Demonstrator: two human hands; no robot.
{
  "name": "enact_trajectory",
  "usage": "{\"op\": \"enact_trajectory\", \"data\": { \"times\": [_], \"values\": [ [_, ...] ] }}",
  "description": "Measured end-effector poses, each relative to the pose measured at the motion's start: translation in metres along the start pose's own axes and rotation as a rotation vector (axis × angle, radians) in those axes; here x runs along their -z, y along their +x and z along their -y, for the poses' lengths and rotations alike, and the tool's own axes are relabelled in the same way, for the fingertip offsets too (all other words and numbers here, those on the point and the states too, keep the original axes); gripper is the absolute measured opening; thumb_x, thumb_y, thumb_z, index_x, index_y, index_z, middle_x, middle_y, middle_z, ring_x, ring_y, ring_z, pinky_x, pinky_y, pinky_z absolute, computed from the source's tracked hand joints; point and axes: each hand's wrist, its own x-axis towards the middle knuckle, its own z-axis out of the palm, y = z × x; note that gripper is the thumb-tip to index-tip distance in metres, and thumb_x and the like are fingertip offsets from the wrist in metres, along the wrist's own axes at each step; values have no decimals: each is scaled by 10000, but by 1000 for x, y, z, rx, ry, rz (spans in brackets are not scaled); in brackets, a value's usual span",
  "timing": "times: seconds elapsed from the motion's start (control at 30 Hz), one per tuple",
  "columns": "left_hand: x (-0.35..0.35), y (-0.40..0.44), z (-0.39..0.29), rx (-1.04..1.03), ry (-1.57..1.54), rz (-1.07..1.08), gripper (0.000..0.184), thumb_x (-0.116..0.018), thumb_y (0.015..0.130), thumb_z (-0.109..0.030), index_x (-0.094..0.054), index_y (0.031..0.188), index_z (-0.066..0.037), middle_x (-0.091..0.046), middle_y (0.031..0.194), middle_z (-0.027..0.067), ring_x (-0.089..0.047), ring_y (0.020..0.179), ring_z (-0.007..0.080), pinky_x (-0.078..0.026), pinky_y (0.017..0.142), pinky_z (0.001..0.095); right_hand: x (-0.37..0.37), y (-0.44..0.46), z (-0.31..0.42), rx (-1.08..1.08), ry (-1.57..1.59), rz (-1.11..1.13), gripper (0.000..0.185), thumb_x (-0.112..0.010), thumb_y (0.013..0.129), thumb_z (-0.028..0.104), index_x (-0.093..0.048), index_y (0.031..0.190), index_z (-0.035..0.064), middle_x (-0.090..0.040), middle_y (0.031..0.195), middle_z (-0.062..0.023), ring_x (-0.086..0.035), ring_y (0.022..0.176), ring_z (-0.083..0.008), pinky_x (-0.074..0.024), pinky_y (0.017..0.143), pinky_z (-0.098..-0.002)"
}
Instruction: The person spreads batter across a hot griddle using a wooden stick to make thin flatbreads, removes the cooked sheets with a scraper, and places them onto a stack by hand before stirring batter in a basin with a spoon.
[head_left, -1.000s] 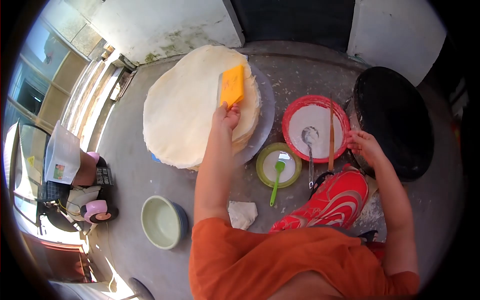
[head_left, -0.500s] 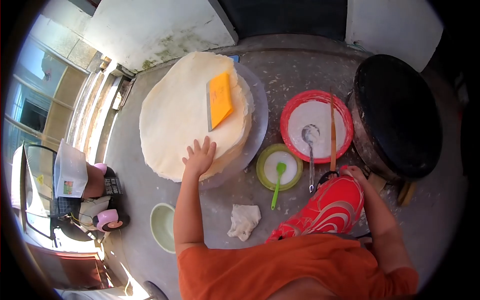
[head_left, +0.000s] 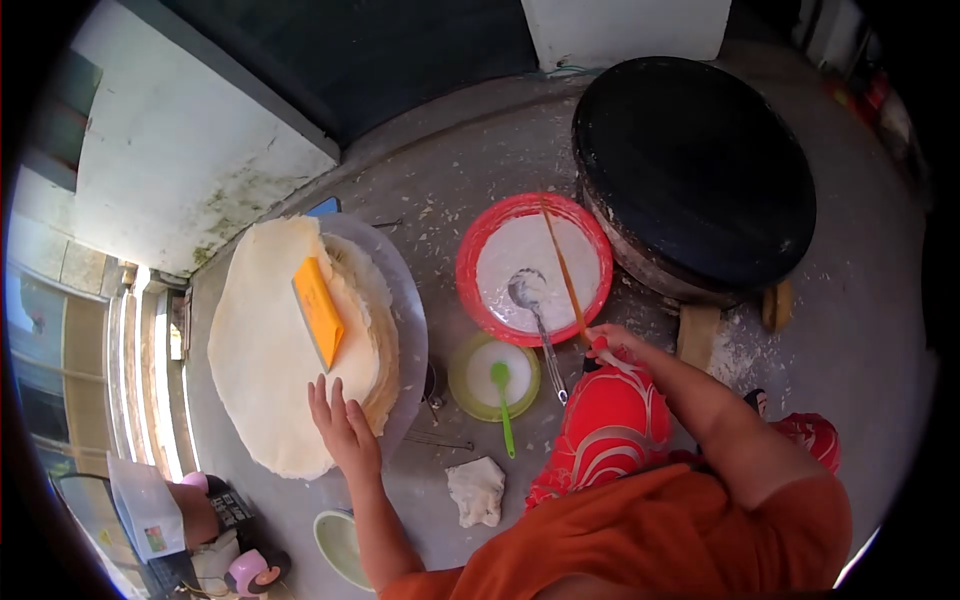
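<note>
A tall stack of thin, pale round pancakes [head_left: 255, 370] stands at left on a round, pale base [head_left: 408, 290]. My left hand [head_left: 347, 430] is at the stack's near edge, fingers spread, holding nothing; whether it touches the top sheet I cannot tell. On top lies a yellow scraper [head_left: 320, 315] with a grey edge, just beyond my fingertips. My right hand [head_left: 612, 345], above my red-trousered knee, closes on the near end of a wooden stick [head_left: 562, 262]. The stick lies across a red basin [head_left: 468, 290] of white batter. A metal ladle [head_left: 545, 340] rests in the batter.
A large black round griddle [head_left: 695, 165] stands at the right. Near the basin is a green bowl [head_left: 463, 395] of white liquid with a green brush [head_left: 503, 390]. A crumpled cloth [head_left: 476, 490] and a pale green bowl [head_left: 335, 545] lie closer to me.
The view has turned right, shifting the stack and basin leftward. My right hand has gone from beside my knee to the stick's end. My left hand has drawn slightly back, still open.
</note>
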Motion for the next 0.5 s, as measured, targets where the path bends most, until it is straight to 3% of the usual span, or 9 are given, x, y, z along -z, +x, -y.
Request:
{"op": "enact_trajectory", "data": {
  "times": [0.07,0.1,0.17,0.2,0.23,0.3,0.43,0.5],
  "values": [
    [-6,-8,-27,-131,-106,17,281,-432,855,-103,-521,1098,8,-418,1246,170,-341,1192,360,-279,970,425,6,18,-11,91,-525,-441,514,-697,620,450,-636,795,-29,-626,750,-152,-610,671,-222,-484,585,-342],
    [-11,-15,-38,-132,-109,33,281,-432,855,-103,-521,1098,8,-418,1246,170,-341,1192,360,-279,970,425,12,20,-17,76,-519,-445,514,-697,620,450,-636,795,-29,-626,750,-152,-610,671,-222,-484,585,-342],
    [-21,-28,-58,-190,-284,67,274,-475,815,-67,-536,1070,12,-432,1227,178,-373,1171,358,-288,966,420,20,28,-27,228,-916,-503,486,-646,640,431,-629,768,-38,-614,728,-175,-612,669,-202,-473,563,-330],
    [-26,-33,-66,-199,-284,75,274,-475,815,-67,-536,1070,12,-432,1227,178,-373,1171,358,-288,966,420,30,41,-25,137,-960,-211,497,-639,635,404,-616,807,-61,-617,732,-171,-608,675,-190,-469,574,-306],
    [-31,-41,-73,-226,-366,123,269,-491,800,-53,-543,1055,14,-439,1218,180,-385,1162,354,-293,963,415,26,42,-22,132,-948,-209,497,-639,635,404,-616,807,-61,-617,732,-171,-608,675,-190,-469,574,-306],
    [-37,-60,-81,-246,-440,194,265,-507,784,-40,-551,1039,15,-445,1209,181,-398,1153,350,-299,961,409,7,39,-22,-6,-594,-123,552,-674,625,437,-609,835,-69,-622,741,-161,-600,690,-203,-468,591,-301],
    [-53,-83,-80,-187,-519,296,240,-523,768,-3,-574,1001,16,-464,1184,175,-443,1106,324,-360,911,375,-21,31,-2,-69,-472,-120,452,-690,690,362,-608,869,-44,-613,727,-115,-589,679,-172,-463,572,-281],
    [-58,-90,-81,-76,-565,360,231,-522,778,-9,-575,1001,18,-467,1180,175,-482,1040,300,-392,865,349,-25,39,-12,-75,134,61,358,-603,802,324,-528,1032,60,-572,881,-83,-584,747,-196,-474,595,-346]
  ]
}}
